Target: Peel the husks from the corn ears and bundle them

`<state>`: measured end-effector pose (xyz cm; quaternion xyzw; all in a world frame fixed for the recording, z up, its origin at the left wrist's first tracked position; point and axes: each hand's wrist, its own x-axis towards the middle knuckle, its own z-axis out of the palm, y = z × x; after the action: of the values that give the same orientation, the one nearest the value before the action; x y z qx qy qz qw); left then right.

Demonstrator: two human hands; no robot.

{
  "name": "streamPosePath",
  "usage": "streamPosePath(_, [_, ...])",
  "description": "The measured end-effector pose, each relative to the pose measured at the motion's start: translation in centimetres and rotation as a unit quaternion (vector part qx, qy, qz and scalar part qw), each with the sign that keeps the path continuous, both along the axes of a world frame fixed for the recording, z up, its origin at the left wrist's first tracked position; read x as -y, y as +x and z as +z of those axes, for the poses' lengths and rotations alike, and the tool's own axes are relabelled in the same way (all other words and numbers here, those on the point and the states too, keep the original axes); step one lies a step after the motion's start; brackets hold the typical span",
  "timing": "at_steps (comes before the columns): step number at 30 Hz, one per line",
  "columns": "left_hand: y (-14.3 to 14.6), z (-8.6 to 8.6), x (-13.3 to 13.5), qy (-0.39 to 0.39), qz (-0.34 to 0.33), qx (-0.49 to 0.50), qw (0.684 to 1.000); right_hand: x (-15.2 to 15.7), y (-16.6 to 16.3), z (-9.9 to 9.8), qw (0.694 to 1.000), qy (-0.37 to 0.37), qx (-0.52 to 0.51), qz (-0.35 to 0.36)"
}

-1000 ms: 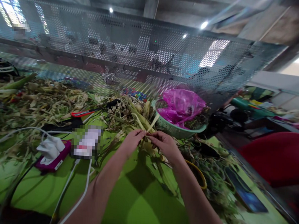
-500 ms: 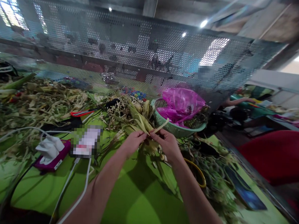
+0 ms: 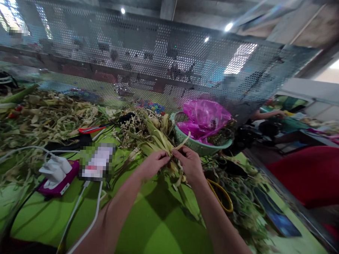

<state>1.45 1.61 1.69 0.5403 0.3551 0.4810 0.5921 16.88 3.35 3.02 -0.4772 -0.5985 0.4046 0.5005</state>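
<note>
Over the green table, my left hand (image 3: pixel 157 163) and my right hand (image 3: pixel 189 162) meet almost fingertip to fingertip. Both are closed in a pinch on pale, dry corn husk strips (image 3: pixel 161 140). One narrow strip (image 3: pixel 185 141) sticks up past my right fingers. More husk pieces (image 3: pixel 186 200) hang or lie below my hands toward the right. The exact spot where the strips cross is hidden by my fingers. Just behind my right hand stands a light green plastic basket (image 3: pixel 200 147) holding a crumpled magenta plastic bag (image 3: pixel 206 119).
Heaped husks (image 3: pixel 55 110) cover the left back. A red utility knife (image 3: pixel 92 129), a blurred phone (image 3: pixel 98 162) with white cables and a purple power strip (image 3: pixel 68 177) lie left. At right are a yellow ring (image 3: pixel 224 198), a dark phone (image 3: pixel 279 214) and a red chair (image 3: pixel 310 174). A perforated screen (image 3: pixel 150 58) stands behind.
My left fingers have shifted slightly right and down along the husk strips. My right hand keeps its pinch, and the view has moved a little.
</note>
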Motion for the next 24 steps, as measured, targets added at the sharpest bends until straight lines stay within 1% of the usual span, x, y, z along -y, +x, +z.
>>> streamPosePath(4, [0.15,-0.26,-0.31,0.005,0.051,0.005,0.999,0.12,0.31,0.70,0.999,-0.030,0.001,0.028])
streamPosePath(7, [-0.09,0.04,-0.37,-0.022,0.060,0.029,0.998,0.26,0.47,1.03,0.995,-0.079,0.014,0.065])
streamPosePath(10, [-0.41,0.43,-0.21,-0.049,0.065,0.021,0.996,0.18,0.49,0.84,0.992,-0.079,0.027,0.090])
streamPosePath(14, [-0.56,0.32,-0.14,-0.020,0.054,-0.032,0.998,0.10,0.40,0.68,0.995,-0.060,0.013,0.074])
streamPosePath(19, [-0.51,-0.05,-0.34,0.018,0.057,-0.078,0.995,0.34,0.29,0.90,0.992,-0.100,-0.043,0.070])
streamPosePath(21, [-0.49,-0.09,-0.37,0.033,0.057,-0.087,0.994,0.27,0.27,0.66,0.992,-0.098,-0.060,0.058])
streamPosePath(24, [-0.44,-0.24,-0.39,0.037,0.016,-0.083,0.996,0.10,0.17,0.06,0.995,-0.069,-0.067,0.038])
